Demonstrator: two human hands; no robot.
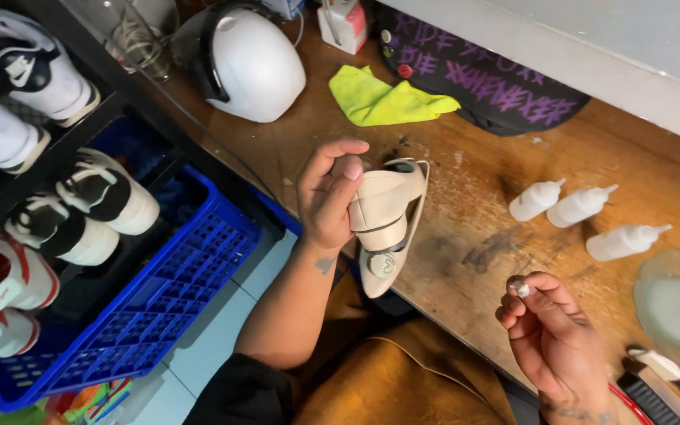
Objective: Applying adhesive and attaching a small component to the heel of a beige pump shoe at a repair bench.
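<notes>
1. Nearest the camera, the right hand (548, 330) is raised palm-up, fingertips pinching a small white piece (522, 289).
2. Over the table edge, the left hand (330, 193) grips a cream shoe (387, 220), fingers curled round its heel.
3. Beyond, three white squeeze bottles (580, 206) lie on the wooden table (466, 189).
4. Farthest, a yellow cloth (383, 98) lies beside a white helmet (253, 63).

1 head-worn camera looks steeply down, close over the workbench (474, 236).

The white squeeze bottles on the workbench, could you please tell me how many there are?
3. All lie on their sides on the wooden bench, right of the beige shoe: one bottle leftmost, a second just beside it, a third lower right, near the glass dish. None appears hidden.
</notes>
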